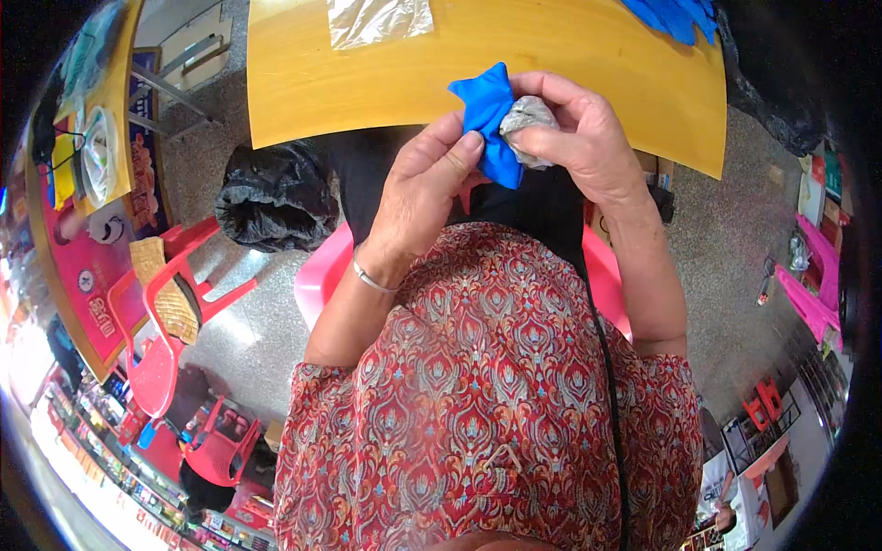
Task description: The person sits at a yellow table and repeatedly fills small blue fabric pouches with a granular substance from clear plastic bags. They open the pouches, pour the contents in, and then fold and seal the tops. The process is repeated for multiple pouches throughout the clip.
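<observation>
Over the near edge of the yellow table (367,78), both hands meet around a small blue cloth piece (487,96) with pointed corners, star-like in shape. My left hand (427,179) pinches its left side between thumb and fingers. A crumpled greyish-white wad (530,115), which looks like soft stuffing, is gripped in my right hand (588,138). The wad presses against the right side of the blue cloth. Whether any of it sits inside the cloth I cannot tell. The right fingertips behind the cloth are partly hidden.
A clear plastic bag (381,20) lies at the table's far side, with several blue pieces (675,16) at its far right corner. Black plastic bags hang or stand left (276,197) and right (767,83) of the table. A red chair (156,367) stands on the left.
</observation>
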The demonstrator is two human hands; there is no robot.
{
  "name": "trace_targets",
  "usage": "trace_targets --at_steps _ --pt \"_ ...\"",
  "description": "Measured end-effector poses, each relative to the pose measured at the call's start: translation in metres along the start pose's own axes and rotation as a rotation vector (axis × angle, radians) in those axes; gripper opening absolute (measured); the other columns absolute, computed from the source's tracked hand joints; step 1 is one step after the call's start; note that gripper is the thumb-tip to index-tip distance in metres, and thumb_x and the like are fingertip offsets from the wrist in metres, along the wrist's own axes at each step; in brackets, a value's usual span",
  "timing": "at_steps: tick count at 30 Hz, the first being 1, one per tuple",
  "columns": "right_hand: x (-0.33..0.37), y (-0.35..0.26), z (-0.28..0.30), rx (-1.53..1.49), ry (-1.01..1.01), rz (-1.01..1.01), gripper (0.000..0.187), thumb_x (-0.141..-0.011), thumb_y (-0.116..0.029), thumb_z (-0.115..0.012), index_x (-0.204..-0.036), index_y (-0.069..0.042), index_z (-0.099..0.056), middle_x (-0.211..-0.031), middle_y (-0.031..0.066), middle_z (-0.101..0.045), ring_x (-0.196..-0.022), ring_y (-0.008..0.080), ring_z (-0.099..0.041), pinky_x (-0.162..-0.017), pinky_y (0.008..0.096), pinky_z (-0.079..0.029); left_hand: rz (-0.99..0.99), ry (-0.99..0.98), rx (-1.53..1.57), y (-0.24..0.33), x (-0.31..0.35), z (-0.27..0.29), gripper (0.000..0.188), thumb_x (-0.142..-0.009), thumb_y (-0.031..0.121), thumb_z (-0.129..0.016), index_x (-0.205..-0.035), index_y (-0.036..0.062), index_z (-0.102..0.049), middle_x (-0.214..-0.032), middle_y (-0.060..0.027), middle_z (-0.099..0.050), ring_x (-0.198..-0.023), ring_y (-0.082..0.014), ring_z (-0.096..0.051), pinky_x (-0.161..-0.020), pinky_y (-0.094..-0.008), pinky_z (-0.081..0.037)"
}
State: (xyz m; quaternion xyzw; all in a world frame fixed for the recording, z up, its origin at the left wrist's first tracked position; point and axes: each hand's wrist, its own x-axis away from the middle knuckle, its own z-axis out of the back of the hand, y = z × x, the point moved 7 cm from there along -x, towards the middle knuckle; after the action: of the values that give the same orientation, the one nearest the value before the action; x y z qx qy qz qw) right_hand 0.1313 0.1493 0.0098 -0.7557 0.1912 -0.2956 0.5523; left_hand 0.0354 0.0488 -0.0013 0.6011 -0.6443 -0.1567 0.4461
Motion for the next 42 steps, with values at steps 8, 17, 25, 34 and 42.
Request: trace_targets --at_steps 8,17,25,34,42 --pt "0.0 0.012 0.007 0.021 0.063 0.022 0.036 -0.079 -0.009 -0.071 -0.111 0.001 -0.06 -0.092 0.0031 -0.065 -0.083 0.0082 -0.06 -0.074 0.0228 -0.051 0.056 0.071 -0.005 -0.006 -0.004 0.002 0.028 -0.094 0.013 -0.053 -0.118 -0.0019 -0.048 -0.106 -0.0072 -0.061 -0.096 -0.0123 -0.058 -0.081 -0.029 -0.051" --pt "-0.006 0.007 -0.002 -0.037 0.075 0.066 0.03 -0.08 -0.002 -0.067 -0.108 0.002 -0.059 -0.096 0.0036 -0.064 -0.086 0.0093 -0.06 -0.076 0.0236 -0.051 -0.862 0.456 -1.049 0.047 0.024 -0.012 0.031 -0.068 0.004 -0.076 -0.093 0.0022 -0.057 -0.091 -0.0137 -0.053 -0.084 -0.0271 -0.053 -0.074 -0.0342 -0.045" --pt "-0.008 0.008 -0.003 -0.06 0.102 0.087 0.039 -0.08 -0.002 -0.066 -0.116 0.004 -0.053 -0.1 0.0076 -0.063 -0.089 0.0117 -0.061 -0.078 0.0246 -0.051 -0.835 0.441 -1.147 0.046 0.016 -0.007 0.015 -0.073 0.002 -0.072 -0.086 0.0025 -0.064 -0.086 -0.0073 -0.056 -0.078 -0.0177 -0.056 -0.069 -0.0267 -0.045" --pt "-0.01 0.001 -0.006 -0.022 0.077 0.097 0.044 -0.08 -0.003 -0.067 -0.12 0.004 -0.05 -0.1 0.0088 -0.062 -0.091 0.0128 -0.061 -0.079 0.0253 -0.051 -0.61 0.32 -0.454 0.035 0.004 0.011 0.008 -0.077 0.0 -0.067 -0.081 -0.0007 -0.061 -0.086 -0.0059 -0.056 -0.079 -0.0133 -0.054 -0.072 -0.0244 -0.044" --pt "-0.014 0.003 -0.012 0.058 0.071 0.067 0.039 -0.077 -0.003 -0.067 -0.114 0.001 -0.055 -0.098 0.0043 -0.062 -0.088 0.009 -0.058 -0.077 0.0233 -0.049 -0.912 0.309 -0.843 0.044 0.02 -0.01 0.011 -0.075 -0.005 -0.066 -0.084 -0.0008 -0.06 -0.089 -0.0078 -0.055 -0.082 -0.0169 -0.054 -0.073 -0.0251 -0.043"
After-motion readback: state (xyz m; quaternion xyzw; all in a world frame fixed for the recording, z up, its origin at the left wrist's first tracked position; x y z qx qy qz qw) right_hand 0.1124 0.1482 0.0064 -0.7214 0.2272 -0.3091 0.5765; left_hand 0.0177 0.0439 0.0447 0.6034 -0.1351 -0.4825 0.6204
